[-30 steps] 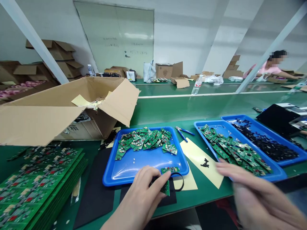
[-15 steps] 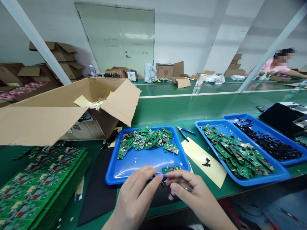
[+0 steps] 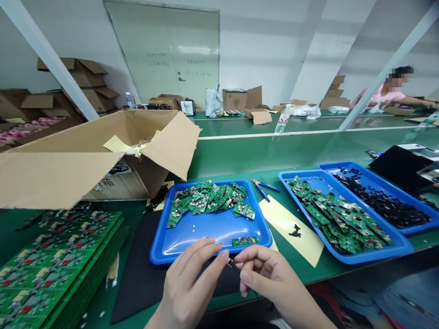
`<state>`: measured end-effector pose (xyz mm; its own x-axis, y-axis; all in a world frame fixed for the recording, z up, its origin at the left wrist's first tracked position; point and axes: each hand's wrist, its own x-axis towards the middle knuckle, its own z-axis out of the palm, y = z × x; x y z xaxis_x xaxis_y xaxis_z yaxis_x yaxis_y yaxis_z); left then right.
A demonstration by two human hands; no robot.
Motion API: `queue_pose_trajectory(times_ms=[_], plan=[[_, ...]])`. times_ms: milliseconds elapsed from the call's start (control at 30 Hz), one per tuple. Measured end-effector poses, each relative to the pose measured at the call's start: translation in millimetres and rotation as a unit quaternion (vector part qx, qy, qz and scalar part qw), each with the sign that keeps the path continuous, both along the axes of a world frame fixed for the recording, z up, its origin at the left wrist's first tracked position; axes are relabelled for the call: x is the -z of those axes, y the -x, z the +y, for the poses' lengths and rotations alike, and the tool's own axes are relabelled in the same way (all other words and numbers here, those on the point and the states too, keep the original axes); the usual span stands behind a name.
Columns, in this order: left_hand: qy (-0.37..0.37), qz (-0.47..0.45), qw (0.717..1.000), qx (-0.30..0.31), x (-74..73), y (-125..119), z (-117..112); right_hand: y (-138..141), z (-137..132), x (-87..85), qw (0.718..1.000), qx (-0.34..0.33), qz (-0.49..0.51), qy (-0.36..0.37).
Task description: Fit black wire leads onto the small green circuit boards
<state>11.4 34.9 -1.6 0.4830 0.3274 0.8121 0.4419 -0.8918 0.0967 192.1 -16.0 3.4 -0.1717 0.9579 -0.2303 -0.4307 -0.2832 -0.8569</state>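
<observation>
Between the hands (image 3: 192, 284) is a slim, dark piece (image 3: 233, 264).

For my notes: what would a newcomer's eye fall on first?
Probably the left hand and right hand, close together at a small dark piece by the leftmost blue tray of green circuit boards. Next, perhaps, the big open cardboard box at left, with stacked green panels in front of it.

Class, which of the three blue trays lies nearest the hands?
The leftmost tray: its near rim lies just beyond the left hand and right hand. The middle tray, heaped with green boards, and the rightmost tray, holding black parts, lie farther right.
</observation>
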Motion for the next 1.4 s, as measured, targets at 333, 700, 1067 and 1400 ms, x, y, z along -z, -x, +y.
queue_pose_trajectory(times_ms=[333,700,1067,1400], plan=[[0.073,-0.042,0.996,0.014,-2.1,-9,-4,-1,4,-1.2,0.999,0.011,-0.040,-0.002],[0.073,-0.035,0.996,0.031,3.3,-5,1,0,0,-9.5,0.997,-0.015,-0.063,0.031],[0.040,-0.052,0.997,0.030,4.8,-9,-2,-1,5,-0.4,0.999,-0.015,-0.026,0.033],[0.089,-0.033,0.994,0.062,1.4,-11,-7,-1,3,-9.1,0.964,0.036,-0.228,-0.136]])
